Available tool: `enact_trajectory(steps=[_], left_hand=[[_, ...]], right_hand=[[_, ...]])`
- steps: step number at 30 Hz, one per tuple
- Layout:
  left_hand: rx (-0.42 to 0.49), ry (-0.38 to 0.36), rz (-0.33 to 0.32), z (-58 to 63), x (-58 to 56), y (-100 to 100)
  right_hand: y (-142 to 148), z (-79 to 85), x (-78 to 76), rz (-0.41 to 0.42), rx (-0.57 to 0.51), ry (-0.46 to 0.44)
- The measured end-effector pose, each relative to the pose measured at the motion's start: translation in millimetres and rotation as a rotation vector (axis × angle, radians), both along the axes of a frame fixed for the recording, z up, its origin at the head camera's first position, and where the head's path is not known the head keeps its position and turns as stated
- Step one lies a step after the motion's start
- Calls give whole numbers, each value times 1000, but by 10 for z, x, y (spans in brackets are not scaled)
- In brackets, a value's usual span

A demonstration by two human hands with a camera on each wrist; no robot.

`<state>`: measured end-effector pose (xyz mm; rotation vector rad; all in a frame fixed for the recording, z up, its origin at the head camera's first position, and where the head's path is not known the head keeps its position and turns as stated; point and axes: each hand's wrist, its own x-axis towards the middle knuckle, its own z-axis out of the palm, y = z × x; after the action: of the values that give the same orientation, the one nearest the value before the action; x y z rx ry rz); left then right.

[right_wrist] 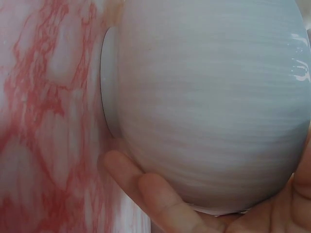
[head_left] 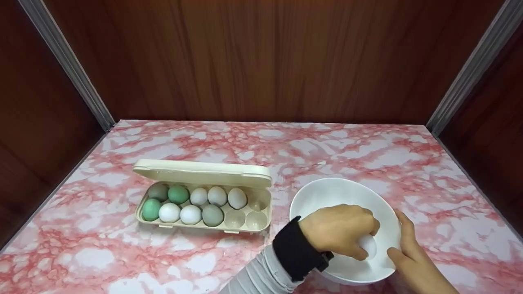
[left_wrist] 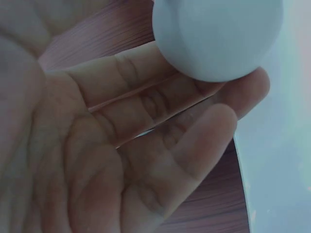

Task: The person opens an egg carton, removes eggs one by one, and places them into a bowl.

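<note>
— While you're busy there, which step is this?

— Egg-at-the-bowl stage, I'd say. My left hand (head_left: 343,228) pinches a white egg (head_left: 369,246) between thumb and finger, down inside the white bowl (head_left: 335,190), and my right hand (head_left: 410,245) grips the bowl's side, thumb by the rim. Nine more eggs (head_left: 191,214) sit in the open carton (head_left: 200,168) off to the left, three cups bare.

— So what does the next move need?

— My guess: a soft touch on that shell and a steady bowl.

— Wrist views add anything?

— Yep, the left one shows the egg lying against my fingers, one bent fingertip looking clear of it; from the head view my knuckles hide that. The right one shows fingertips (right_wrist: 114,160) against the bowl's outer wall, near its foot (right_wrist: 109,82). Can't tell if egg touches bowl, though.
</note>
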<state>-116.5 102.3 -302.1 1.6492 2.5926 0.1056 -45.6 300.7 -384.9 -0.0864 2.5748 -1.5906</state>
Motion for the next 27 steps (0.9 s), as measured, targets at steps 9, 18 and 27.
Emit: enact_trajectory(steps=[9, 18, 27], left_hand=[[-33, -25, 52, -113, -19, 55], [-67, -64, 131, -210, -37, 81], [-103, -78, 169, -236, -28, 104]], right_hand=[[-13, 8, 6, 1, -4, -9], [-28, 4, 2, 4, -18, -38], [15, -36, -3, 9, 9, -13]])
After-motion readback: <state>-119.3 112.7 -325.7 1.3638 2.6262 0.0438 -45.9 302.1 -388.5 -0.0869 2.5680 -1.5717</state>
